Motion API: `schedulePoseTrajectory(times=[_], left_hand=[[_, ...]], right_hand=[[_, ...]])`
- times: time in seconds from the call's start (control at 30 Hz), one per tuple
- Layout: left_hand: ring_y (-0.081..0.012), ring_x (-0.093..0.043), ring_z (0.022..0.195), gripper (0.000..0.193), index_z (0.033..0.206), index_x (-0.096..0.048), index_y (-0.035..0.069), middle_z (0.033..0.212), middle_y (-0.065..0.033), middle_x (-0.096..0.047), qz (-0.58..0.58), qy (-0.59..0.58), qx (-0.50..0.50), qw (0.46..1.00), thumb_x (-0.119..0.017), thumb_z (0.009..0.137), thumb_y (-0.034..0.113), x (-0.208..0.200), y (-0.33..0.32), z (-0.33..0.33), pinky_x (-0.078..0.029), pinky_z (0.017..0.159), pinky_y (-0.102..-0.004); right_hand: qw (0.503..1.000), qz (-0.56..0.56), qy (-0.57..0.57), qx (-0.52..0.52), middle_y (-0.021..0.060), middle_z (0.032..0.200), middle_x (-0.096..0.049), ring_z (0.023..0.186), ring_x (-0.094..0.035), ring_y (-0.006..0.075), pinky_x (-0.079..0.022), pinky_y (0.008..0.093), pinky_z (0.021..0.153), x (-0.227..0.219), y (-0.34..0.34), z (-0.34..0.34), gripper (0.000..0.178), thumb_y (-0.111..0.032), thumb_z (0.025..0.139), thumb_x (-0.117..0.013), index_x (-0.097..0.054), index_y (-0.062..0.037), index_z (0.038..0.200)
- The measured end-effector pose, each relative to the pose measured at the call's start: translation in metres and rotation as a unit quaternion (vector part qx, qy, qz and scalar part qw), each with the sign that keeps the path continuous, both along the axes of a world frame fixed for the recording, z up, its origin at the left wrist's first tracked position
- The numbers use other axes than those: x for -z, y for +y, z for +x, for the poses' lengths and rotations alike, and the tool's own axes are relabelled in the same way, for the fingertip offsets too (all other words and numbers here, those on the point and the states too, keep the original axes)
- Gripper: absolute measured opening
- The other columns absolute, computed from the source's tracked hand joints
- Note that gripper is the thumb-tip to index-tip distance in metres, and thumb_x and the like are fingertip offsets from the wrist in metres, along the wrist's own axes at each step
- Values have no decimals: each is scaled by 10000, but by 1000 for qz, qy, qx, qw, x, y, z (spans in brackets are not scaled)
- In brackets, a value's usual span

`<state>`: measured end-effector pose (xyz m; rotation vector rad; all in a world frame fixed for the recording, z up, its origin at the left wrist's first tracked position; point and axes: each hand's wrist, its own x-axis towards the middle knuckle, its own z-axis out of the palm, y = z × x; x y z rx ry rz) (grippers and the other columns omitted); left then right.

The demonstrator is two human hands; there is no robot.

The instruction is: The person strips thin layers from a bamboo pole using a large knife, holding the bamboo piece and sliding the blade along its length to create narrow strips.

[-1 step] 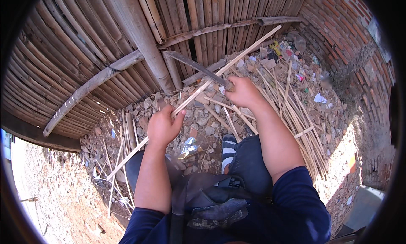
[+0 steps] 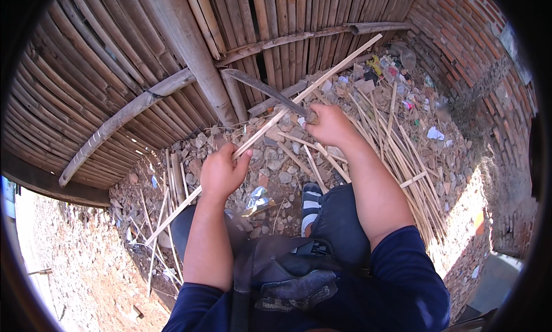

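Observation:
A long, pale bamboo strip (image 2: 342, 63) slants across the view, from the lower left up to the far right. My left hand (image 2: 222, 170) is closed round it below its middle, thumb on top. In my right hand (image 2: 329, 125) is a machete (image 2: 261, 86), gripped by its handle. Its long dark blade points up and left and crosses the strip, seemingly touching it a little above my left hand. The handle is mostly hidden by my fingers.
To the right lies a pile of split bamboo strips (image 2: 405, 176); more thin sticks (image 2: 167, 211) lie at the left. Stones, litter and a shiny wrapper (image 2: 257, 202) cover the ground. A bamboo wall (image 2: 126, 56) with a thick post (image 2: 198, 56) stands ahead, a brick wall (image 2: 460, 38) at the right.

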<state>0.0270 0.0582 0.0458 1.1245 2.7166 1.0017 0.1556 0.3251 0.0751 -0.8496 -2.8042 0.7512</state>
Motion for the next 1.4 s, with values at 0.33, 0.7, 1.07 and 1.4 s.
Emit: schedulePoseTrajectory(times=[0.33, 0.7, 1.07, 1.4], left_hand=[[-385, -708, 699, 395, 924, -691, 41, 684, -153, -692, -10, -2, -3, 1000, -726, 916, 435, 0, 1, 1, -545, 656, -489], [-384, -713, 718, 409, 970, -707, 38, 704, -161, -697, -51, -36, 16, 998, -741, 905, 440, 1, 6, 6, -545, 684, -471], [-379, -709, 694, 397, 960, -710, 37, 678, -156, -683, -40, -28, 17, 999, -748, 904, 428, 4, 6, 5, -543, 662, -469], [-393, -716, 712, 405, 936, -709, 41, 685, -162, -695, -41, -19, 16, 999, -715, 908, 445, 4, 6, 5, -566, 686, -502]], right_hand=[[1000, 6, -11, -8, 249, 1090, -719, 1072, -674, 433, -532, 509, 932, -4, -5, 0, 429, -315, 831, -787, -696, -32, 1140], [999, 9, -19, -36, 235, 1052, -727, 1029, -693, 416, -544, 489, 900, 7, -5, -4, 443, -275, 818, -791, -702, -59, 1194], [999, -12, -2, -32, 257, 1044, -723, 1013, -696, 424, -541, 476, 897, 4, -8, -4, 457, -287, 817, -810, -706, -32, 1181], [998, 15, -33, -41, 233, 1071, -727, 1040, -690, 414, -546, 507, 912, 9, -10, -8, 417, -259, 816, -769, -722, -81, 1190]])
